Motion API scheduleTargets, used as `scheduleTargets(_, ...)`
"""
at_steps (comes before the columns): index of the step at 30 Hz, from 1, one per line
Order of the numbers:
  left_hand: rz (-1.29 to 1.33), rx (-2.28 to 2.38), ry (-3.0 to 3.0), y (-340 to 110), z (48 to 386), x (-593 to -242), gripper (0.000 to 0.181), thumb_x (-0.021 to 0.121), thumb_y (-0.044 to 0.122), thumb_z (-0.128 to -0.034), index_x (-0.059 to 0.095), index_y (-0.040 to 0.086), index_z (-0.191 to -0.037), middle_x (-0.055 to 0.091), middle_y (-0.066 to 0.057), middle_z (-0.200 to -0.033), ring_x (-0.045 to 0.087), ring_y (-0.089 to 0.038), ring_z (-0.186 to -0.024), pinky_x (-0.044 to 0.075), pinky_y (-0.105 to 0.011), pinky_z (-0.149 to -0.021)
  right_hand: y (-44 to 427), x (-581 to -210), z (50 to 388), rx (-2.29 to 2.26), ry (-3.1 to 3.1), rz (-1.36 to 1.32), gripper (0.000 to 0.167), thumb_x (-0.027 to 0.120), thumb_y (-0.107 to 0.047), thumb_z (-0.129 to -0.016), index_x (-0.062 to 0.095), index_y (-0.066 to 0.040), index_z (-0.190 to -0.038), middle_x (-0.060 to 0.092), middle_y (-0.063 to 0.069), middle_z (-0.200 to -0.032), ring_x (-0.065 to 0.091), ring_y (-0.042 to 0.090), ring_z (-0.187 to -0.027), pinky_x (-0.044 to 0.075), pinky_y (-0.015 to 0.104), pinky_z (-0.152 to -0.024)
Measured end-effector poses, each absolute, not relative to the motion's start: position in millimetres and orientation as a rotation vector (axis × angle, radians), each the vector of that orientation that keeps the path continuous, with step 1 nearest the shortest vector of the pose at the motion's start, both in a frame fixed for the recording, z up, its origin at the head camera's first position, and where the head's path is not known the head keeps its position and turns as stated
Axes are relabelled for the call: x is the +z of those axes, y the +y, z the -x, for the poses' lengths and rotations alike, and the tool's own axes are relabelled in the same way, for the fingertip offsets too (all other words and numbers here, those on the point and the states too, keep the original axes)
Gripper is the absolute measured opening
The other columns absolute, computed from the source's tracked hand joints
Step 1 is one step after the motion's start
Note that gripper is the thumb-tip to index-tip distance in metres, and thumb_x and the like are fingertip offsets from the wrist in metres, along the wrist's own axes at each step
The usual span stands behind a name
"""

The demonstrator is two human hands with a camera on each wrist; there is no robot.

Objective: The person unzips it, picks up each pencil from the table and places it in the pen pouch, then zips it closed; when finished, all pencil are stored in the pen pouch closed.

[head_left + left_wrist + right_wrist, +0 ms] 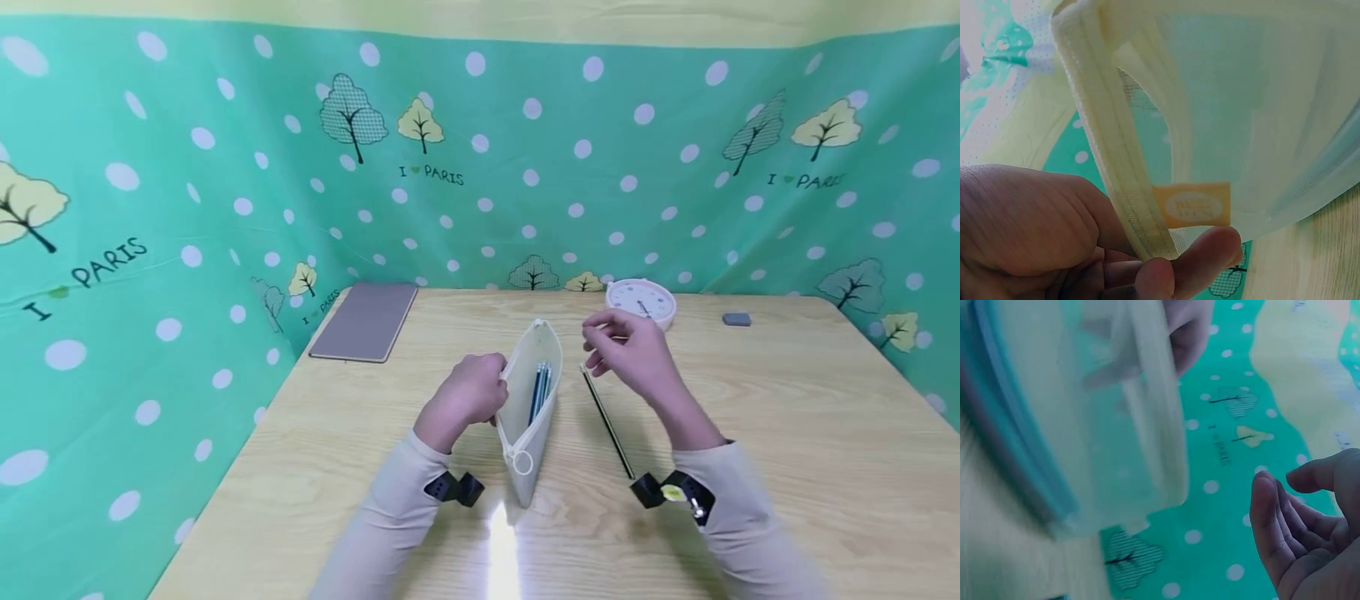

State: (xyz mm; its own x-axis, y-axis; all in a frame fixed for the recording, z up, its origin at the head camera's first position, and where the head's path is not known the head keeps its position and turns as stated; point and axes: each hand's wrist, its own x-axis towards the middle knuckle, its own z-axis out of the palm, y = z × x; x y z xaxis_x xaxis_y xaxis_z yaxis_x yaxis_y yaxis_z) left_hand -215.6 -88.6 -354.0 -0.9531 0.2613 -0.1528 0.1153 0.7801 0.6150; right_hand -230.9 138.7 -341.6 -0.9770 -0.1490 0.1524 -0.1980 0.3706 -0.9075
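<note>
A pale mesh zip pencil pouch stands upright with its top open, and several blue and dark pencils are inside. My left hand grips its left rim. In the left wrist view, the thumb and fingers of the left hand pinch the edge beside an orange label. To the right of the pouch, my right hand hovers with loosely bent fingers and nothing in them. Just below those fingertips lies a dark pencil on the table. The right wrist view shows the right hand apart from the pouch.
Behind the right hand, a round white clock lies near the table's back edge. A small blue-grey eraser is at the back right. A grey notebook lies at the back left of the wooden table. A green patterned curtain surrounds it.
</note>
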Motion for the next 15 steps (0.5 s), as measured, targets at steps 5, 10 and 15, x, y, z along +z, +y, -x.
scheduleTargets(5, -0.291, 0.918, 2.742, -85.3, 217.4, -350.5, 0.025, 0.051, 0.000, -0.1017, 0.063, -0.006, -0.122, 0.070, -0.018, -0.097, 0.068, -0.018, -0.062, 0.056, -0.027, -0.051, 153.7, -359.5, 260.8, 1.344, -2.925, -0.450, 0.025, 0.061, -0.010, -0.099, 0.066, 0.010, -0.112, 0.070, 0.021, -0.087, 0.070, 0.019, -0.064, 0.062, 0.033, -0.060)
scheduleTargets(10, -0.285, 0.917, 2.746, -88.4, 216.2, -350.6, 0.025, 0.051, -0.001, -0.1011, 0.063, -0.007, -0.122, 0.070, -0.018, -0.095, 0.068, -0.019, -0.061, 0.055, -0.026, -0.050, 161.3, -386.2, 286.0, 0.994, -3.197, -0.520, 0.014, 0.067, -0.008, -0.094, 0.066, 0.006, -0.096, 0.069, 0.014, -0.071, 0.064, 0.013, -0.053, 0.059, 0.030, -0.054)
scheduleTargets(15, -0.302, 0.923, 2.738, -88.3, 215.3, -351.8, 0.024, 0.051, -0.002, -0.1008, 0.063, -0.006, -0.121, 0.070, -0.017, -0.094, 0.068, -0.018, -0.059, 0.054, -0.025, -0.049, 165.1, -404.6, 293.8, 0.886, -3.326, -0.467, 0.013, 0.073, -0.010, -0.090, 0.064, -0.001, -0.085, 0.065, 0.006, -0.060, 0.063, 0.011, -0.051, 0.058, 0.027, -0.052)
